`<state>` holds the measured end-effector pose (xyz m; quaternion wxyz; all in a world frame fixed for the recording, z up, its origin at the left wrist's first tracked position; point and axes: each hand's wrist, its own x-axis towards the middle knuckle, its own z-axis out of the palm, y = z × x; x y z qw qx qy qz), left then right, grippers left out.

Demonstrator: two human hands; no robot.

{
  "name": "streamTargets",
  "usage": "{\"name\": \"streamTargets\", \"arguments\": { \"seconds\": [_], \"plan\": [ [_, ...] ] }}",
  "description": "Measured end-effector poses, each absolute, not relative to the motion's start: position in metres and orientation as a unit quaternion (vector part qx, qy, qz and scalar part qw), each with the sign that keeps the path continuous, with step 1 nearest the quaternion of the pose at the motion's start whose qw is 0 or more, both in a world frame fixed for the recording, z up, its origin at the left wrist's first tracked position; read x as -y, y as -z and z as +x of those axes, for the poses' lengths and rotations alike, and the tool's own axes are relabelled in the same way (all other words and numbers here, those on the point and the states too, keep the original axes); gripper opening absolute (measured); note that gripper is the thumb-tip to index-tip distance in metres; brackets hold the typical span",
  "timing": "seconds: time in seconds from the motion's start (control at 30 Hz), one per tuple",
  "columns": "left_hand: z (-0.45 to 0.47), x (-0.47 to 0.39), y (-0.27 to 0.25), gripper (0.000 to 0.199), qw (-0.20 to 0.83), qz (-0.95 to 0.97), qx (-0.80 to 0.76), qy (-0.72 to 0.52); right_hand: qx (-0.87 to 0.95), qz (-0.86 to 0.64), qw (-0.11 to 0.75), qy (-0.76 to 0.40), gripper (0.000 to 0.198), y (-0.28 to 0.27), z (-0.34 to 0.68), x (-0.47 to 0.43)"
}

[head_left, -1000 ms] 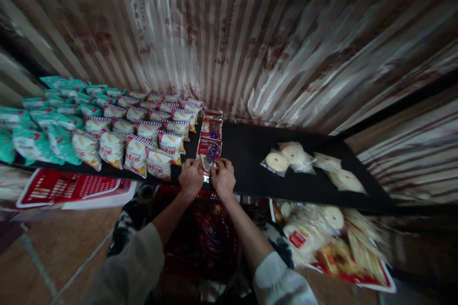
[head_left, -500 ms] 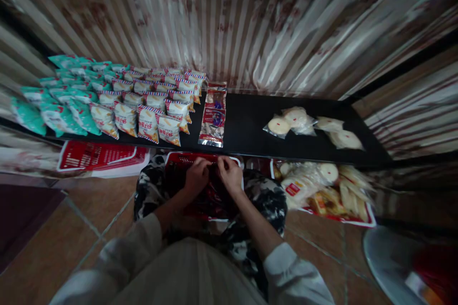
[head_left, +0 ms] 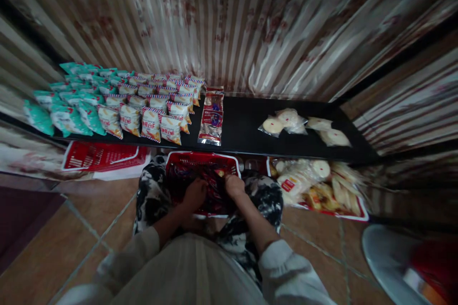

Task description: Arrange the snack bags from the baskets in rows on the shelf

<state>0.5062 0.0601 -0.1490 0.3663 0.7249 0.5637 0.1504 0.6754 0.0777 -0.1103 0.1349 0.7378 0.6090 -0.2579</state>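
Note:
A red basket with a white rim (head_left: 179,153) rests between my knees, filled with dark red, shiny packets (head_left: 211,182). My left hand (head_left: 195,194) is over the left middle of these packets, its fingers curled; what it holds, if anything, is hidden in the dark. At the basket's right side, my right hand (head_left: 234,186) is closed around the edge of a dark red packet. Straight above the basket, a column of flat red and silver packets (head_left: 211,126) lies on the black shelf (head_left: 239,128).
Rows of white snack bags (head_left: 150,124) and teal bags (head_left: 67,116) stand at the shelf's left. Clear-wrapped pale round items (head_left: 274,126) lie to its right. Below are another red basket (head_left: 100,155) and a filled basket (head_left: 322,190). A grey basin (head_left: 382,257) is lower right.
Both hands have come down from near the basket's far rim into the basket and moved slightly apart. The view has shifted a little. The goods on the shelf look unchanged.

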Motion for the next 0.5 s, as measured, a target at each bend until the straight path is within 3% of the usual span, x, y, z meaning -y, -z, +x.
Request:
{"name": "streamTargets", "arguments": {
  "seconds": [0.2, 0.3, 0.43, 0.5],
  "plan": [
    [0.511, -0.076, 0.128, 0.043, 0.328, 0.74, -0.552, -0.202, -0.689, 0.678, 0.109, 0.231, 0.033, 0.052, 0.698, -0.08],
    [0.513, -0.084, 0.115, 0.052, 0.326, 0.757, -0.514, -0.237, -0.756, 0.608, 0.056, 0.236, 0.032, 0.021, 0.707, -0.082],
    [0.514, -0.088, 0.104, 0.021, 0.424, 0.731, -0.479, -0.238, -0.786, 0.541, -0.049, 0.295, 0.029, -0.006, 0.711, -0.086],
    [0.514, -0.088, 0.103, 0.016, 0.453, 0.713, -0.477, -0.243, -0.776, 0.534, -0.108, 0.317, 0.028, -0.011, 0.711, -0.088]
  ]
}}
